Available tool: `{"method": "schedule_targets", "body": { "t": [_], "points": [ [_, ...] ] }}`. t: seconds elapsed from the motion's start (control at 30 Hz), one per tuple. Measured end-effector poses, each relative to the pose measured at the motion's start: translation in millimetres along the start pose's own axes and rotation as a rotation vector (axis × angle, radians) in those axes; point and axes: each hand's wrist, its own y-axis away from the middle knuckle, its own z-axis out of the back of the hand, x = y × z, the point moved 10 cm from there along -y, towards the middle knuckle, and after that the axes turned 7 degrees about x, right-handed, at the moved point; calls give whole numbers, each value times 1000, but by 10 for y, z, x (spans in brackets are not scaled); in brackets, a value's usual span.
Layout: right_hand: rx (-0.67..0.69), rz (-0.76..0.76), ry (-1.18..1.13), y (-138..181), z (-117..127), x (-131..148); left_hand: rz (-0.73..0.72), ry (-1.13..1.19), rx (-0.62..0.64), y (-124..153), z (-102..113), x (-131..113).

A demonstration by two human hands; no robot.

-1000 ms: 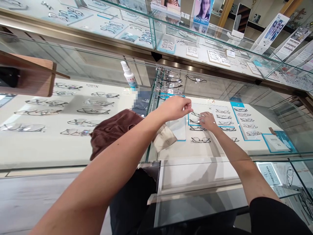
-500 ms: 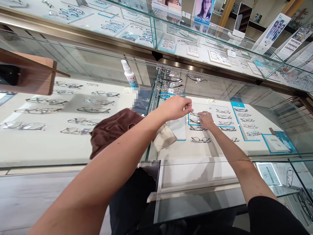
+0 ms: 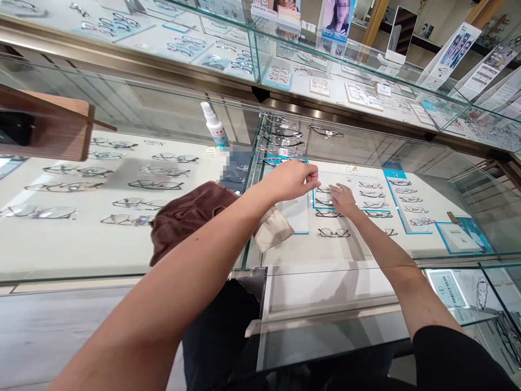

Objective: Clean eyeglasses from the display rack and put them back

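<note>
My left hand (image 3: 293,179) is over the glass display case, its fingers curled in; what they hold, if anything, is hidden. Lower and to its right, my right hand (image 3: 344,200) has its fingers stretched out and apart, at the inner end of a pair of eyeglasses (image 3: 324,190) on a blue-edged mat. I cannot tell whether the fingertips touch that frame. Another pair of eyeglasses (image 3: 334,233) lies nearer to me. Partly behind my left forearm are a cream cloth (image 3: 273,231) and a crumpled brown cloth (image 3: 191,217).
A white spray bottle (image 3: 214,126) stands left of my left hand. More eyeglasses (image 3: 155,184) lie in the left case, with a wooden stand (image 3: 83,127) beyond them. Glass panes and a metal rail (image 3: 345,120) edge the counters. A stack of frames (image 3: 284,130) sits at the back.
My right hand's fingers look slightly more spread. My left hand keeps its curled pose, and the view has shifted only a little.
</note>
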Motion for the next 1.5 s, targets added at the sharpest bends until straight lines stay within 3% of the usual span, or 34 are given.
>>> {"method": "schedule_targets", "body": {
  "t": [0.1, 0.17, 0.3, 0.4, 0.47, 0.57, 0.63, 0.67, 0.73, 0.8, 0.93, 1.03, 1.17, 1.3, 1.4, 1.5],
  "points": [
    [-56, 36, -9, 170, 143, 318, -14, 13, -26, 12, 22, -15],
    [-24, 84, -6, 337, 133, 666, -21, 18, -58, 27, 57, -30],
    [202, 249, -15, 861, -49, 1543, -18, 54, -92, 49, 122, -49],
    [573, 512, -20, 1551, -147, 2238, -10, 71, -89, 53, 150, -58],
    [658, 641, 5, 1974, 95, 2535, -14, 69, -91, 55, 170, -71],
    [530, 813, -73, 2251, 842, 2745, -16, 67, -99, 55, 197, -74],
    [319, 763, -72, 2021, 1390, 2571, -9, 60, -102, 52, 208, -61],
    [215, 656, -38, 1774, 1617, 2365, -9, 57, -104, 50, 213, -56],
    [5, 360, 38, 1156, 1996, 1787, -13, 56, -107, 45, 218, -52],
    [-147, 134, 126, 551, 2197, 1220, -19, 55, -104, 39, 218, -53],
    [-192, 41, 230, -431, 2046, 562, -9, -1, -84, 29, 206, -71],
    [-170, 14, 230, -853, 1837, 340, -4, -45, -67, 25, 188, -104],
    [-156, -21, 195, -1126, 1707, 275, 5, -77, -66, 20, 173, -128],
    [-181, -24, 177, -1163, 1728, 337, 17, -100, -78, 8, 169, -116],
    [-216, -13, 155, -946, 1802, 416, 29, -107, -80, 0, 165, -88],
    [-246, 14, 117, -450, 1917, 541, 44, -106, -76, -10, 167, -51]
  ]
}}
